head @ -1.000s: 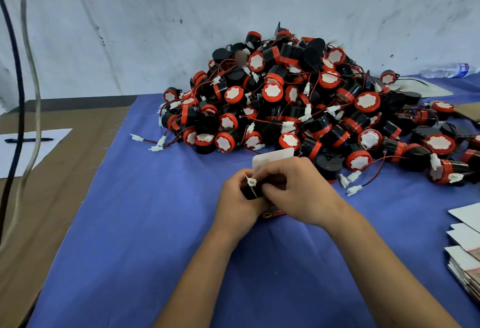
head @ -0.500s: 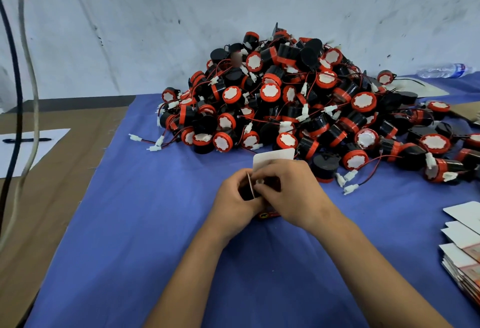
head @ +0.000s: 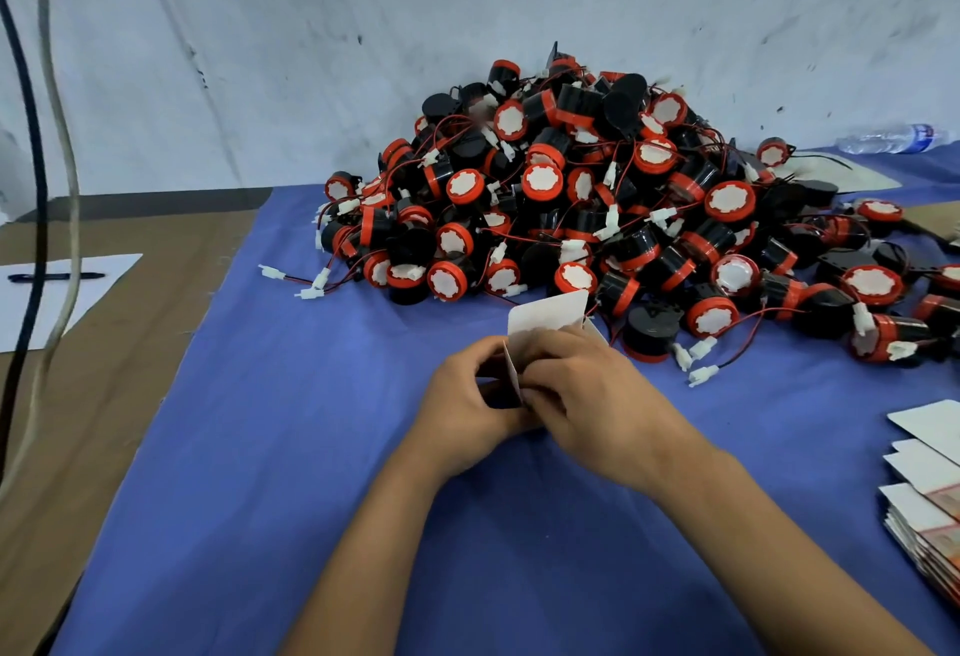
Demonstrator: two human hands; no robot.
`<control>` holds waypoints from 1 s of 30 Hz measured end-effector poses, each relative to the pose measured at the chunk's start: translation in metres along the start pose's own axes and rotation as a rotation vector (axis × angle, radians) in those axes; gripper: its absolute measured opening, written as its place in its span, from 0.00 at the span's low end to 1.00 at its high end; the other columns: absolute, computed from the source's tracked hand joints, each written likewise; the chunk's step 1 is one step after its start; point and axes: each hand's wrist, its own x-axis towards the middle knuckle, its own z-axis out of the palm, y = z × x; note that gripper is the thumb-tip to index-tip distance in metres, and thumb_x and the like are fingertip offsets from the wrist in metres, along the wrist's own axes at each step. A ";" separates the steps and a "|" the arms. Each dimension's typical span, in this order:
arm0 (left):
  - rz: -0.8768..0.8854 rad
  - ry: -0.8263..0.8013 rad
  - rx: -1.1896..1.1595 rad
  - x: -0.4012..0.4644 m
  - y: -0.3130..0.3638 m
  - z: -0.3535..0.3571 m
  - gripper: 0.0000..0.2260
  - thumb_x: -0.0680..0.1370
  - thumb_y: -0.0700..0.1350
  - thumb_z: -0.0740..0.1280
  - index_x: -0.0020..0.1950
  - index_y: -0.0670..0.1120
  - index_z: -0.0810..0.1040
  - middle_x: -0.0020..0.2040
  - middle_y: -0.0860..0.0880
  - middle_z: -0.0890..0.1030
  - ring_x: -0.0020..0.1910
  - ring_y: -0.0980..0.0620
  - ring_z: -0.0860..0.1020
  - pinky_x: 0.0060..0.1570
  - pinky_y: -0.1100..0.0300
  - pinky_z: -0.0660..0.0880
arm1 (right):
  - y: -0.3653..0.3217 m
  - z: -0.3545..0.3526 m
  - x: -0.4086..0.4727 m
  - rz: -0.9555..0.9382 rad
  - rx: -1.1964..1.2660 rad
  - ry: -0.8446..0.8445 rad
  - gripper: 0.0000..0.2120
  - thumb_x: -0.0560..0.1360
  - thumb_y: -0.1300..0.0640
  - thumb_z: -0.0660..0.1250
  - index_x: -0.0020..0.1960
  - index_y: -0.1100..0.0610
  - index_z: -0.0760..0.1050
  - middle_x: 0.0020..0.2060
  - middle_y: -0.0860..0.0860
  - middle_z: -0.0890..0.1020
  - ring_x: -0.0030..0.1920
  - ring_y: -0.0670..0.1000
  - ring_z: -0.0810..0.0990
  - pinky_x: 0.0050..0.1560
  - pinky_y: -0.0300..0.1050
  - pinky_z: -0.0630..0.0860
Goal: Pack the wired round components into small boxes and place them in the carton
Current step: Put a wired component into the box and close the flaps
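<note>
A big heap of black-and-red round components [head: 597,198] with red wires and white plugs lies on the blue cloth [head: 291,447] against the wall. In front of it both hands meet on a small white box [head: 545,315] whose top flap stands up. My left hand [head: 467,395] grips the box's left side, where a narrow side flap shows. My right hand [head: 587,395] curls over the box's right side and front. A dark component sits between the hands, mostly hidden.
Flat unfolded box blanks [head: 930,489] are stacked at the right edge. A sheet of paper with a pen [head: 52,277] lies on brown cardboard at the left. Two cables [head: 36,187] hang at the left. A water bottle [head: 893,138] lies far right.
The white plug and wire that stuck out between the hands have gone inside the box. The hands stay closed round it, with the side flap now at the fingers.
</note>
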 end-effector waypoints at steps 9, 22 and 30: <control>0.002 -0.008 -0.055 -0.004 0.003 -0.012 0.26 0.71 0.31 0.78 0.66 0.47 0.79 0.59 0.53 0.85 0.60 0.55 0.82 0.59 0.60 0.79 | 0.003 0.005 0.002 -0.026 -0.084 -0.066 0.13 0.82 0.47 0.64 0.48 0.51 0.84 0.58 0.45 0.75 0.62 0.49 0.68 0.59 0.50 0.74; -0.174 -0.062 -0.274 -0.005 -0.001 -0.019 0.28 0.69 0.36 0.81 0.66 0.49 0.80 0.61 0.50 0.84 0.60 0.46 0.83 0.56 0.52 0.82 | 0.043 0.028 -0.001 0.469 0.700 0.252 0.09 0.82 0.57 0.68 0.59 0.47 0.83 0.42 0.41 0.85 0.32 0.41 0.78 0.34 0.37 0.73; -0.363 0.046 -0.624 -0.002 0.000 -0.018 0.09 0.75 0.48 0.73 0.55 0.51 0.88 0.45 0.46 0.82 0.37 0.54 0.75 0.30 0.62 0.74 | 0.033 0.023 -0.003 0.220 0.480 0.244 0.13 0.81 0.62 0.68 0.60 0.47 0.79 0.45 0.41 0.81 0.41 0.50 0.77 0.42 0.43 0.77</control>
